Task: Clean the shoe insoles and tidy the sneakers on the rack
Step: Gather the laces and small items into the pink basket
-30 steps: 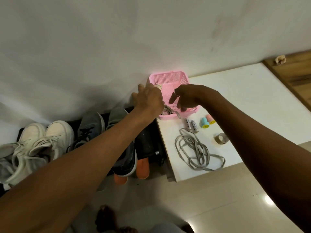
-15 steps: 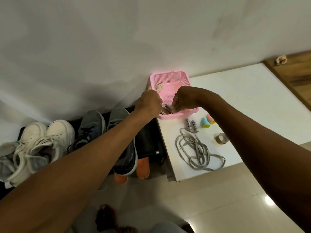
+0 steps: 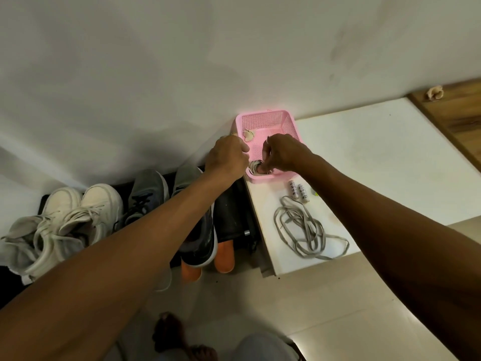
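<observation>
A pink mesh basket (image 3: 268,120) stands against the wall on a white shelf (image 3: 364,162). My left hand (image 3: 226,158) grips its left rim. My right hand (image 3: 285,152) reaches into the basket's near corner, fingers curled on a coiled grey lace bundle (image 3: 254,168). A loose grey shoelace (image 3: 304,227) lies on the shelf. On the black rack (image 3: 233,212) to the left sit white sneakers (image 3: 65,217) and grey sneakers (image 3: 145,194). Two orange insoles (image 3: 224,256) poke out at the rack's front.
Two batteries (image 3: 298,191) lie between the basket and the loose lace. A small beige scrap (image 3: 248,134) sits inside the basket. A wooden surface (image 3: 453,113) borders the shelf at the far right. Tiled floor (image 3: 286,303) and my foot (image 3: 169,332) lie below.
My right hand has dropped from above the basket's front rim into its near corner onto the coiled lace. My left hand has slid a little nearer along the left rim.
</observation>
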Demonstrator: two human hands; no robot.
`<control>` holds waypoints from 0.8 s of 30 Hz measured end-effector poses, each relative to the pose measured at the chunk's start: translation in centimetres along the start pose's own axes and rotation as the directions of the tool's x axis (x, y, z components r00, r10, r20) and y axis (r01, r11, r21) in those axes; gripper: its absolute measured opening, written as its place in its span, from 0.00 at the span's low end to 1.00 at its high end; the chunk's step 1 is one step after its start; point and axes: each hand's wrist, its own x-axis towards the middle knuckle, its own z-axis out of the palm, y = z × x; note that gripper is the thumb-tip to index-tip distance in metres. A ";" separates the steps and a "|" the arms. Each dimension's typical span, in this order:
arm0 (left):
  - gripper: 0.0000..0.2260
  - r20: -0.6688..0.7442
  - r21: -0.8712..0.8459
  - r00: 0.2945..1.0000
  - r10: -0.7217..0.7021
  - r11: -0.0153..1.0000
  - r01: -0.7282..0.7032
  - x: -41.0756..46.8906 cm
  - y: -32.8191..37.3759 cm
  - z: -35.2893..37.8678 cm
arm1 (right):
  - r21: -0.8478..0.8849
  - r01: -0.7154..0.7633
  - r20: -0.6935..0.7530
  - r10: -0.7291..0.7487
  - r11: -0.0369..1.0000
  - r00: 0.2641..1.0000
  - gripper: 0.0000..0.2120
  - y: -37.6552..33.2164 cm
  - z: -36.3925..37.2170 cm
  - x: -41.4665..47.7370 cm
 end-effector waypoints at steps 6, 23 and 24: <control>0.09 -0.047 -0.049 0.999 -0.008 0.999 0.005 -2.3 0.9 -2.2 | 0.133 0.012 -0.304 0.029 0.991 0.952 0.14 0.3 -1.4 -4.3; 0.11 0.289 -0.008 0.957 0.040 0.999 -0.040 -13.4 5.2 3.6 | -0.018 -0.327 -0.027 0.326 0.945 0.945 0.26 5.0 3.5 -14.2; 0.11 0.305 0.005 0.952 0.027 1.000 -0.030 -13.6 5.0 3.9 | -0.065 -0.340 -0.009 0.340 0.938 0.941 0.27 5.2 4.0 -14.5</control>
